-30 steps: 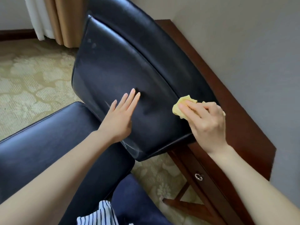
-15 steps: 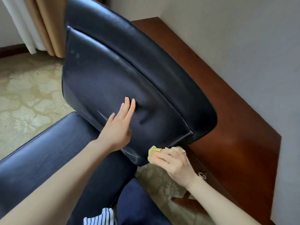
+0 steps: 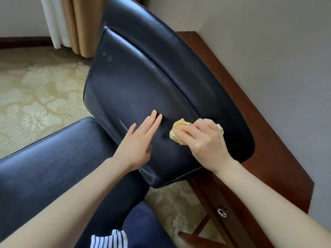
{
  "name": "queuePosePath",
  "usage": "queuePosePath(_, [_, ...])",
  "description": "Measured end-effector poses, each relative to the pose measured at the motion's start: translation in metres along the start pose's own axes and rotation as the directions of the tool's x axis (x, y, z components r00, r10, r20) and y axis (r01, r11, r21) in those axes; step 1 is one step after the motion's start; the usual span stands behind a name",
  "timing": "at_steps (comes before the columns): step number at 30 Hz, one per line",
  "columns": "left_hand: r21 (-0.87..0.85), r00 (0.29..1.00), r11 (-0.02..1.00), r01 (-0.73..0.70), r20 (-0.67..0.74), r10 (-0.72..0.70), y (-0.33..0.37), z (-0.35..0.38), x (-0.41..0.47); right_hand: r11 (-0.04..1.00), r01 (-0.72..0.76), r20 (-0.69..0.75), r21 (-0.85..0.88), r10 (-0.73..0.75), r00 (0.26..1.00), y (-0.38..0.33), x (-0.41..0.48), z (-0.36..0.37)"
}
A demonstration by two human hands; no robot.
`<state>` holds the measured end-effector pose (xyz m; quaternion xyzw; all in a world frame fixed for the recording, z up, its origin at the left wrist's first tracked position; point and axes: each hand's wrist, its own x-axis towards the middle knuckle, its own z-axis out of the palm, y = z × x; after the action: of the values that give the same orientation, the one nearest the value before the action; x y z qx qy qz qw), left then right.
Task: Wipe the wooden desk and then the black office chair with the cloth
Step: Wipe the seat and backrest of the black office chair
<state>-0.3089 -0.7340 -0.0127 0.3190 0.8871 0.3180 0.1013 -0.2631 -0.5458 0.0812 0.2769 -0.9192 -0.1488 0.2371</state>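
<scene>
While pressed to the chair back (image 3: 143, 83), right hand (image 3: 206, 140) fingers bunch the yellow cloth (image 3: 176, 130) | left hand (image 3: 139, 140) just beside cloth, flat, fingers extended, holding nothing

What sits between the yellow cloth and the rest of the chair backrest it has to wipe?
Only the left hand, lying flat on the backrest just left of the yellow cloth under the right hand. Above, the leather is unobstructed.

Soft, even daylight throughout, brightest near the curtain (image 3: 53, 20) at upper left. Pale streaky sheen across the chair back (image 3: 143, 83), no harsh glare. Faint, diffuse shadows beneath both hands. Slight softness overall, forearms stretched and bowed by wide-angle distortion toward the lower corners.
</scene>
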Motion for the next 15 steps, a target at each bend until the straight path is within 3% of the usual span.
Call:
queuePosePath(4, [0.019,0.994,0.996,0.085,-0.07,-0.083,-0.013,0.001,-0.011,0.997,0.066,-0.088,-0.027,-0.069,0.994,0.014,0.063,0.022])
queuePosePath(10, [0.102,0.953,0.959,0.265,-0.181,-0.244,-0.047,-0.007,-0.041,0.972,0.237,-0.001,-0.005,-0.237,0.972,0.004,0.167,0.072])
queuePosePath(15, [0.102,0.894,0.909,0.403,-0.254,-0.368,-0.08,-0.019,-0.068,0.981,0.175,0.269,0.084,-0.192,0.944,-0.021,0.239,0.121])
